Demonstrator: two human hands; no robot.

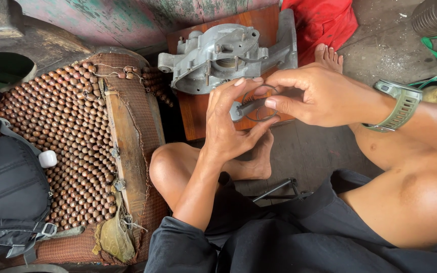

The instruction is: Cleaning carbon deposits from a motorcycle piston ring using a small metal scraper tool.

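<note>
hands meet above the wooden board: my left hand [228, 126] cradles a thin round metal ring [259, 103] with fingers half curled, and my right hand [319, 96] pinches closed on a slim dark metal tool [253, 106] laid across it. the ring looks light, springy, easily bent, best held by its rim. grey cast aluminium engine casing [223, 55] sits just beyond.

No packages, labels, signs or screens show anywhere around the grey metal engine casing [226, 55]. Nothing printed is visible.
</note>
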